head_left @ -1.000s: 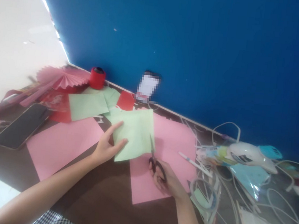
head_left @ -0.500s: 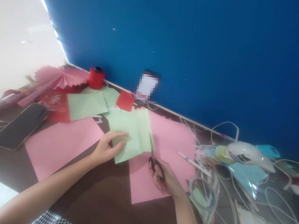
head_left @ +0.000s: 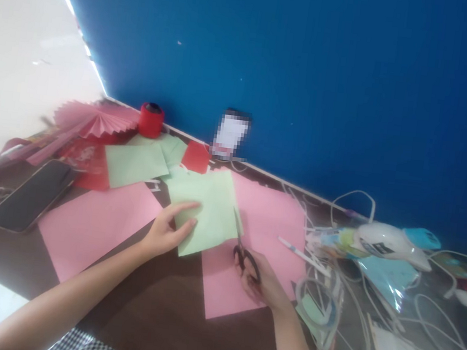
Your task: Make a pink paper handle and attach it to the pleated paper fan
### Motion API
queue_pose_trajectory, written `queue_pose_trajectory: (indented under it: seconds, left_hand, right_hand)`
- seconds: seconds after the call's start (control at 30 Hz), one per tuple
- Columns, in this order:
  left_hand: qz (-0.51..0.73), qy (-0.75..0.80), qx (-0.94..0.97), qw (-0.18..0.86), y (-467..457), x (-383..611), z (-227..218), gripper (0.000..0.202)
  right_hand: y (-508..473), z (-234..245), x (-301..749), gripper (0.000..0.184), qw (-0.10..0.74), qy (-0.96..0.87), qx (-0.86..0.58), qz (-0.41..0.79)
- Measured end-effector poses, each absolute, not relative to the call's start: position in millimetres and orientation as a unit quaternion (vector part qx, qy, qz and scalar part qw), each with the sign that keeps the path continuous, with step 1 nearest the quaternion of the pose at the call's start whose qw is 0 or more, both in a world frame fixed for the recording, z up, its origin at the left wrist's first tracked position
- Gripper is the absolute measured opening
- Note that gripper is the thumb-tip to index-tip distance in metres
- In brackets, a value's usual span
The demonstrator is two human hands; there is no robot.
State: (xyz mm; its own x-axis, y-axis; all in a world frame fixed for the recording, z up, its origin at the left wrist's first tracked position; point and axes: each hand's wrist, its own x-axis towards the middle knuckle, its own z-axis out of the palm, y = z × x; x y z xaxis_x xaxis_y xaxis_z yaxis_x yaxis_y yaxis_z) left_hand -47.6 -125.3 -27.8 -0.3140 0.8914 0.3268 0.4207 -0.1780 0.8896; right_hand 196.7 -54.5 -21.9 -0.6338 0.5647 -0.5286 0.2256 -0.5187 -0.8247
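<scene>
My left hand (head_left: 170,228) lies on the left part of a light green paper sheet (head_left: 210,209), its index finger and thumb stretched out apart on the surface. Black-handled scissors (head_left: 245,263) are in my right hand (head_left: 261,279), fingers wrapped round the handles. Their blades point up and away along the sheet's right edge, where a narrow green strip lies beside it. Beneath the green sheet is a larger pink sheet (head_left: 274,224), reaching under my right hand. Another pink sheet (head_left: 99,227) lies left of my left hand.
To the left are a dark phone (head_left: 31,196), a pleated pink paper fan (head_left: 96,120), more green paper (head_left: 135,165) and a red roll (head_left: 151,120). A second phone (head_left: 232,135) leans on the blue wall (head_left: 311,83). Tangled white cables (head_left: 354,301) and packets crowd the right side.
The green sheet's right edge lies flatter, and the scissors have shifted very slightly to the right. My left hand stays nearly in place.
</scene>
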Motion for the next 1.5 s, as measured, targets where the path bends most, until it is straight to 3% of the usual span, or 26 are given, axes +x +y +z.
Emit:
queue_pose_trajectory:
  seconds: [1.27,1.5]
  left_hand:
    - [0.538,0.606,0.544,0.220,-125.7,-48.8,-25.8,0.029]
    - [0.538,0.603,0.537,0.241,-125.8,-48.5,-25.2,0.030]
  right_hand:
    - [-54.8,-28.8,200.4,0.033,0.088,-0.464,-0.444,0.761]
    - [-55.1,-30.1,200.8,0.033,0.124,-0.436,-0.425,0.784]
